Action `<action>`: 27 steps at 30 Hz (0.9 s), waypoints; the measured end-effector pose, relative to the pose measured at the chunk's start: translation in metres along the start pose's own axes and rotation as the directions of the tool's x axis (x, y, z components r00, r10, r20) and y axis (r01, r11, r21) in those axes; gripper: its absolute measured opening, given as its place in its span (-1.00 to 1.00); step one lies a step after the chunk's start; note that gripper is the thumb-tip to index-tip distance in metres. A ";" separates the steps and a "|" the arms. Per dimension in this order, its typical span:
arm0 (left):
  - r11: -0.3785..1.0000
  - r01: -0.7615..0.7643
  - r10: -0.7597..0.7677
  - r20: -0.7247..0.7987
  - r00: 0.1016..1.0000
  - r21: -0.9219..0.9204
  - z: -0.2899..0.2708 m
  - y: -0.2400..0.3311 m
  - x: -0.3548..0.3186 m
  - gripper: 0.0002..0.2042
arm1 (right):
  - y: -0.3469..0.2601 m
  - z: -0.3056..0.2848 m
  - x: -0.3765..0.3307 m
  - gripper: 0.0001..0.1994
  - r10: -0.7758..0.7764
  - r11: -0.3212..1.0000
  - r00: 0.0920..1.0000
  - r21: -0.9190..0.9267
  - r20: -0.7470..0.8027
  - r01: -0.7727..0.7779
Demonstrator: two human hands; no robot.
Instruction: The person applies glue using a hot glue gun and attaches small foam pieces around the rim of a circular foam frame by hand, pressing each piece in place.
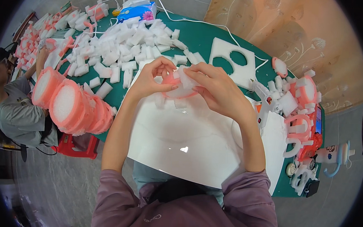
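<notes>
Pink foam ring (pixel 180 97), white block (pixel 188 79) — in both hands (pixel 151 80) (pixel 220 89) — above shiny white board (pixel 184 132), beige curtain (pixel 284 36) beyond

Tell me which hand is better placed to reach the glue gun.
Probably the right hand: the white glue gun lies to its right, while the left hand is farther away. Both hands are at the pink-and-white foam piece.

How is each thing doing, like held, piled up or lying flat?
Pink-rimmed foam piece: held by left hand
Small white block: in right hand, against that piece
White foam blocks: loosely heaped
Foam sheet: flat, two holes cut out
Pink-rimmed foam rounds: stacked, tilting
Glue gun: set down, not held
White board: flat
</notes>
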State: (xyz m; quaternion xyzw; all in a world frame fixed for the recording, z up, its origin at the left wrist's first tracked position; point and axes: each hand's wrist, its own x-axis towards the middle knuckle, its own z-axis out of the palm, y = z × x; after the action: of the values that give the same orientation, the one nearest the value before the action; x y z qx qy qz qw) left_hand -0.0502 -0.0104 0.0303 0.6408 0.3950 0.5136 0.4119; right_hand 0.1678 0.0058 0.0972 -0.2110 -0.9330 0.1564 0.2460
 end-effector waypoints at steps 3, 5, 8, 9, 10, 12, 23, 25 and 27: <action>0.996 -0.033 0.030 -0.037 0.999 -0.078 0.002 0.001 -0.001 -0.62 | -0.002 -0.001 -0.001 -0.63 0.002 1.000 1.000 -0.002 0.004 -0.002; 1.000 -0.007 0.007 0.014 1.000 -0.022 0.000 -0.002 -0.002 -0.58 | -0.002 -0.002 0.000 -0.63 0.004 1.000 1.000 0.007 0.011 -0.004; 1.000 -0.027 0.027 0.086 0.996 0.007 0.001 0.002 -0.001 -0.53 | 0.001 -0.001 0.000 -0.63 -0.002 0.998 1.000 0.067 0.001 0.002; 1.000 -0.029 0.028 0.091 0.995 0.009 0.001 0.001 -0.001 -0.53 | 0.002 0.000 0.000 -0.63 0.000 0.998 1.000 0.065 -0.003 0.001; 0.999 -0.036 0.034 0.095 0.995 0.022 0.000 0.000 0.000 -0.53 | 0.003 0.000 0.000 -0.64 0.009 0.996 1.000 0.083 -0.003 -0.009; 0.998 -0.049 0.045 0.099 0.994 0.039 0.000 0.001 0.000 -0.52 | 0.004 0.000 0.001 -0.64 0.014 0.995 1.000 0.099 -0.007 -0.013; 0.996 -0.012 0.001 0.122 0.993 0.088 -0.003 0.002 -0.002 -0.51 | 0.006 0.002 -0.001 -0.67 0.004 0.997 0.999 0.077 -0.047 -0.001; 0.995 -0.009 -0.003 0.121 0.993 0.096 -0.004 0.003 -0.003 -0.52 | 0.004 0.003 0.000 -0.67 -0.008 0.998 0.998 0.067 -0.064 0.012; 0.995 -0.002 -0.009 0.113 0.994 0.101 -0.002 0.007 -0.003 -0.52 | 0.003 0.004 -0.001 -0.67 -0.023 0.998 0.997 0.061 -0.073 0.028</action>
State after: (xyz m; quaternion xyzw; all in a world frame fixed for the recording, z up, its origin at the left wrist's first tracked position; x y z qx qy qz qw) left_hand -0.0519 -0.0150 0.0361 0.6883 0.3976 0.4549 0.4015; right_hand 0.1673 0.0077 0.0923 -0.1970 -0.9209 0.1741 0.2879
